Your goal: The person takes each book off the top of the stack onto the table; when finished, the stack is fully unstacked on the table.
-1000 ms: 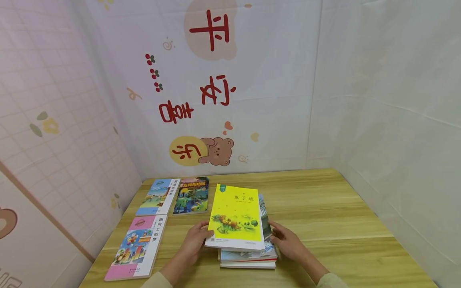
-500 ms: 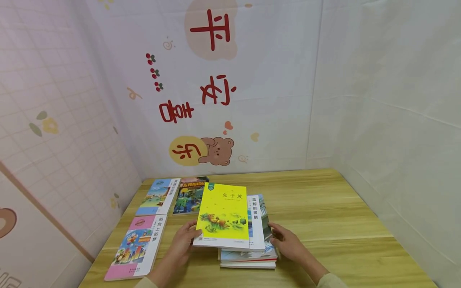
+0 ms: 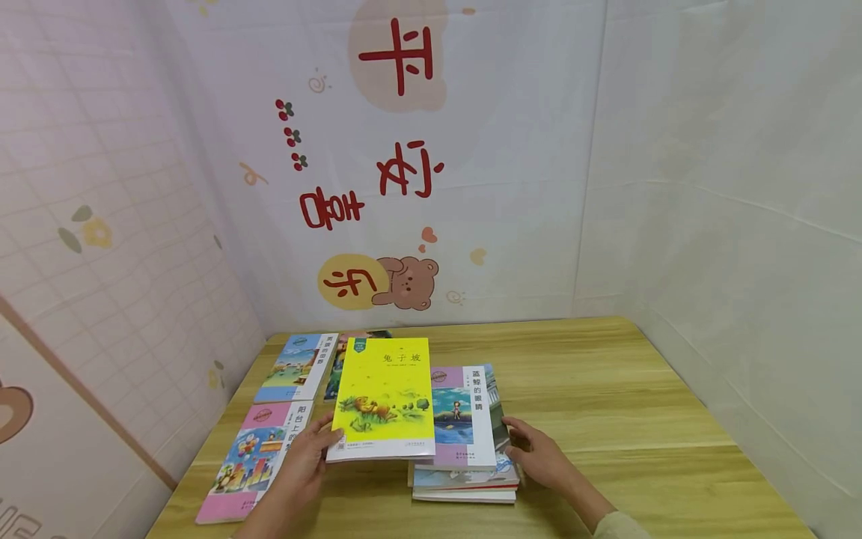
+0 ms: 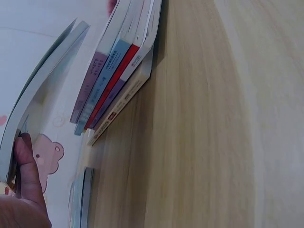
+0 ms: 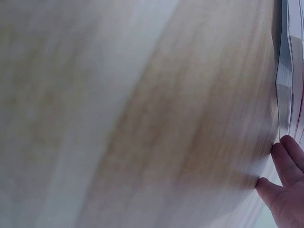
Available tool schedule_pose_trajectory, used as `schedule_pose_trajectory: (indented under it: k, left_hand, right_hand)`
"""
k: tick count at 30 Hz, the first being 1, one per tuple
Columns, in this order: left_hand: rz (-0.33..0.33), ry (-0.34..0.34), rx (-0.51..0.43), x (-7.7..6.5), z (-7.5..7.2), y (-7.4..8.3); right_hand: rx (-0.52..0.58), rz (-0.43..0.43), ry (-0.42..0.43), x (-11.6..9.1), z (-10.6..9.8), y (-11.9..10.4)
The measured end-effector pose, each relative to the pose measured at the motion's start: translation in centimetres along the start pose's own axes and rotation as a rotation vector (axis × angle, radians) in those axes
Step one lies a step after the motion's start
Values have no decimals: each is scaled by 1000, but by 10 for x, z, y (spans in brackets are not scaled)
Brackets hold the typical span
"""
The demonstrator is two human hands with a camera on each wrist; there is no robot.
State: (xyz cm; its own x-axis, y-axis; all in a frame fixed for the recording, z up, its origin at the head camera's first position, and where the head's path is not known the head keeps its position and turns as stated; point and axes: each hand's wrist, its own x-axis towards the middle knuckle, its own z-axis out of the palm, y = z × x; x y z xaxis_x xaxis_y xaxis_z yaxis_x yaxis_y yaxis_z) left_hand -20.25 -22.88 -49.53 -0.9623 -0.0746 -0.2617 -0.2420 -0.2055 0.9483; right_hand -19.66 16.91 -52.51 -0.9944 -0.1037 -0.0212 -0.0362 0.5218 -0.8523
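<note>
In the head view my left hand point(image 3: 304, 458) grips the yellow book point(image 3: 387, 389) by its lower left edge, thumb on the cover. The left wrist view shows this book point(image 4: 29, 95) raised above the table, fingers underneath. A stack of several books point(image 3: 465, 495) lies to the right, topped by a pink and white book point(image 3: 458, 427) with a girl and blue water on its cover. My right hand point(image 3: 544, 458) rests with relaxed fingers against the stack's right side. In the right wrist view its fingertips point(image 5: 278, 151) are right at the page edges.
At the left lie a blue and white book point(image 3: 296, 367) and, nearer me, a pink and white one point(image 3: 252, 464). A colourful book point(image 3: 333, 374) behind them is partly hidden by the yellow book. The wooden table point(image 3: 626, 419) meets printed cloth walls point(image 3: 512, 187).
My left hand has moved the yellow book leftward off the stack, uncovering the pink and white book beneath it. The right hand has stayed at the stack's side.
</note>
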Motion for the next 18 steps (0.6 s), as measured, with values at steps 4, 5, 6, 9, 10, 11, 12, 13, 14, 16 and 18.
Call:
schedule_pose_trajectory:
  k: [4,5,6,9,10,11,12,13,14,16,18]
  left_hand:
    - [-24,11,2,-10,-15,5]
    - [-30,11,-3,-13,-19,6]
    - [-42,15,2,-15,-23,6]
    - [-64,3,23,-22,-35,5]
    - [-70,8,30,-23,-39,4]
    - [-75,6,36,-25,-43,3]
    - [-79,5,48,-27,-47,2]
    - [-82,2,46,-28,-51,1]
    - [-90,7,42,-30,-54,-1]
    - [-115,-22,26,-34,-60,-4]
    - [-151,-56,31,-37,-67,-7]
  right_hand:
    - [2,-9,1,-1,0,0]
    - [3,-8,1,-1,0,0]
    - [3,-6,-1,-1,0,0]
    - [2,2,-8,-1,0,-1]
    - [0,3,-11,-1,0,-1]
    - [-3,1,-14,0,0,-2]
    - [-4,-1,-16,0,0,-2]
    - [-4,-3,-16,0,-1,-2]
    - [-6,-6,-18,0,-1,-2]
    - [-12,-11,-15,0,0,-2]
    - [-12,-10,-13,0,0,-1]
